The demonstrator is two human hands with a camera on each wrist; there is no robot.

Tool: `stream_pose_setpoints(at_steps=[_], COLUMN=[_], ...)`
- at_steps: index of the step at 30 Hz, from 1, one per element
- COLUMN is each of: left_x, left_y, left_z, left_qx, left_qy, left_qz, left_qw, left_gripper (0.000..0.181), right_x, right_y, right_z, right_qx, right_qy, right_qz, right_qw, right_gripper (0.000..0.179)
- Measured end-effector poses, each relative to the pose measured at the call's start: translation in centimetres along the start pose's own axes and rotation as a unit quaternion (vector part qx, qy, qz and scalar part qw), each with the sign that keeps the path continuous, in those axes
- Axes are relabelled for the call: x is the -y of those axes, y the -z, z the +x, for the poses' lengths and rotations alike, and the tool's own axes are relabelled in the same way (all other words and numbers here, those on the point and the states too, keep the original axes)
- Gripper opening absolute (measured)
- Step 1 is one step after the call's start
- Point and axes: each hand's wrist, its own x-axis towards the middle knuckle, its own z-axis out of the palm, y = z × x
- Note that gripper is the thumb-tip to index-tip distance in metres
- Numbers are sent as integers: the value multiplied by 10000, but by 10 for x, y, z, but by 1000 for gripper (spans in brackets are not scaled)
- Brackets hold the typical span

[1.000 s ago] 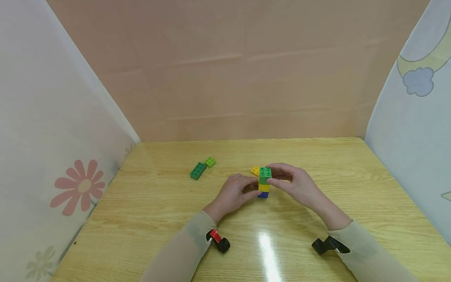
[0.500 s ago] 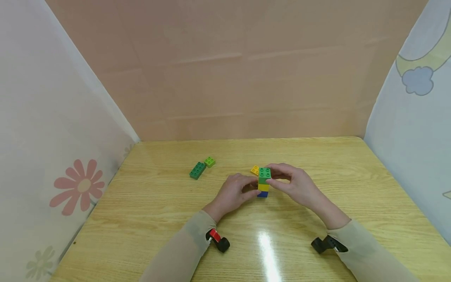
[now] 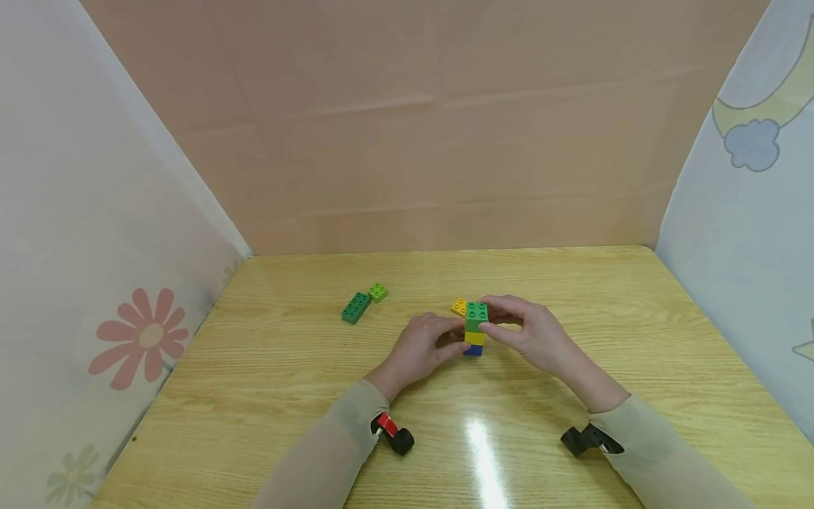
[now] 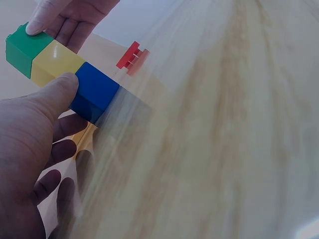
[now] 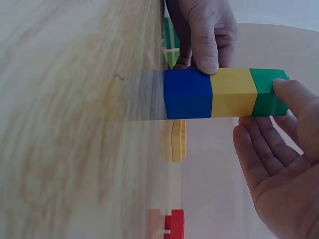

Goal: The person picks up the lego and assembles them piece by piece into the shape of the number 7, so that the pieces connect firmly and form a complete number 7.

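A tower of three toy building bricks stands upright on the table: a blue brick (image 5: pixel 188 94) at the bottom, a yellow brick (image 5: pixel 233 92) in the middle and a green brick (image 3: pixel 477 316) on top. My left hand (image 3: pixel 422 350) pinches the tower low down from the left, its thumb (image 4: pixel 65 87) near the seam of blue and yellow. From the right, my right hand (image 3: pixel 534 336) pinches the green brick between thumb and fingers. The fingertips behind the tower are partly hidden. All three bricks look flush with each other.
Just behind the tower lies a flat orange-yellow brick (image 3: pixel 458 307). A dark green long brick (image 3: pixel 356 308) and a lime brick (image 3: pixel 378 292) lie at the back left. The wrist views show a red piece (image 5: pixel 177 224) on the table (image 3: pixel 254 367), not visible from the head.
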Motion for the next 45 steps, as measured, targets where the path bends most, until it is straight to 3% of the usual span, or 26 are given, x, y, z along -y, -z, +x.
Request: stream_pose_setpoints(at_steps=[20,37,45], left_x=[0,-6,-4], left_y=[-3,-5,2], left_z=[0,2,4], left_qx=[-41,119,299], left_qy=[-74,100,179], left_qz=[26,-32,-185], left_qw=[10000,9999,9992], left_gripper=[34,34,51], right_x=[-3,-6,-6], right_y=[-3,2,3], right_z=[-3,-6,-6], right_qx=[-134,-113,-128], right_qy=[127,30,79], right_qz=[-92,-291,-85], right_qw=[9998,9995,9999], right_gripper=[44,46,46])
